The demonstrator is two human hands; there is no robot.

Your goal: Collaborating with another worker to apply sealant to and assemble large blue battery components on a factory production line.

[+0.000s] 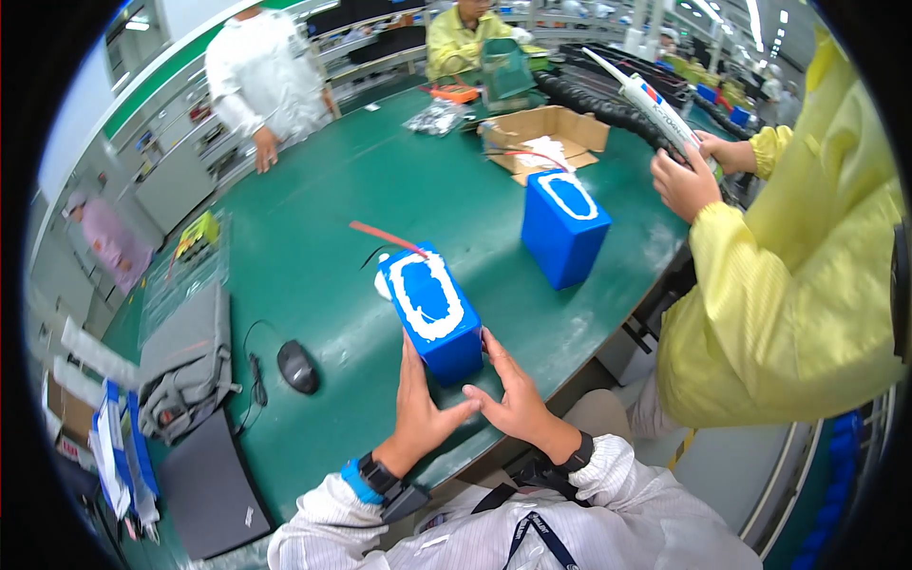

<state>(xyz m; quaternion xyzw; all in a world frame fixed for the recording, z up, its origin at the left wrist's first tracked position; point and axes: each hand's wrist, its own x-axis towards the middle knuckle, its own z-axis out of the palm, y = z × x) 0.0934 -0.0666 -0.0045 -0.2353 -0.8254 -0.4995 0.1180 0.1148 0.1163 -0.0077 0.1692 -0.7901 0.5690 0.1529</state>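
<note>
A blue battery pack [454, 356] stands upright on the green table [313, 228] in front of me. A thick, uneven ring of white paste lies on its top, and a red and a black wire [389, 235] stick out at its far end. My left hand [421, 415] rests along its left side and my right hand [516, 401] along its right, so it is held between them. The thumbs nearly meet at its near face; some fingertips are hidden behind the pack. A second blue battery pack [565, 237] with a neater white ring stands farther right.
A co-worker in a yellow coat [769, 313] at the right holds a white sealant tube [665, 114]. Behind the second pack is an open cardboard box [589, 133]. At left lie a black mouse [298, 367], a grey bag [190, 351] and a dark laptop [214, 489].
</note>
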